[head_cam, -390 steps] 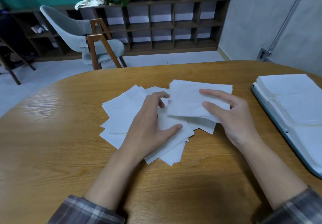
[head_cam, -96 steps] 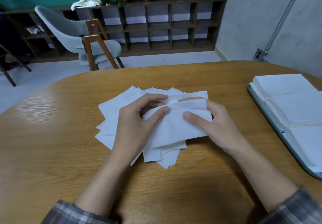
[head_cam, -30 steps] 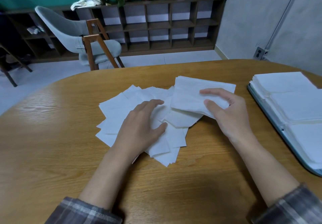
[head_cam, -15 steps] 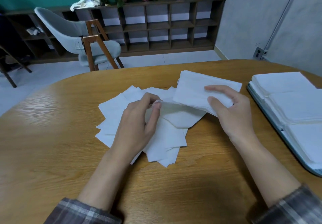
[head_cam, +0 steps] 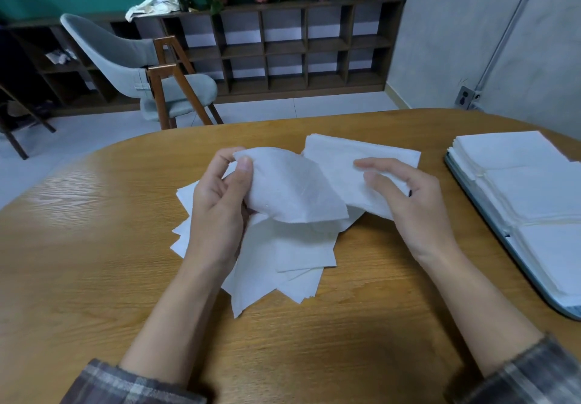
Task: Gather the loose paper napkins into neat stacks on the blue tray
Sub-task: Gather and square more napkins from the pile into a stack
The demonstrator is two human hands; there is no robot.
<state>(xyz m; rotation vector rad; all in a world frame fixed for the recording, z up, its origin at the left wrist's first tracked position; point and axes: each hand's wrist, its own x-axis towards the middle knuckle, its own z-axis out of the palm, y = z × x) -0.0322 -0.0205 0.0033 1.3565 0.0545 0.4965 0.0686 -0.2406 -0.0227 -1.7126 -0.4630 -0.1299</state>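
The left hand [head_cam: 217, 211] pinches, thumb against fingers, the corner of one thin, soft white paper napkin [head_cam: 295, 189], which droops limply above the fanned heap of loose square napkins [head_cam: 283, 256] on the oval wood-grain worktop [head_cam: 94, 246]. Just to its right, the right hand [head_cam: 412, 196] has a half-closed grip on a squared white napkin bundle [head_cam: 352, 161], whose long edge runs left to right. The rounded blue tray [head_cam: 540, 278], carrying neat white stacks [head_cam: 528, 189], lies well off beyond the right hand.

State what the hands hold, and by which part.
The left hand pinches a single napkin by its top corner; the right hand grips a napkin bundle by its right side.
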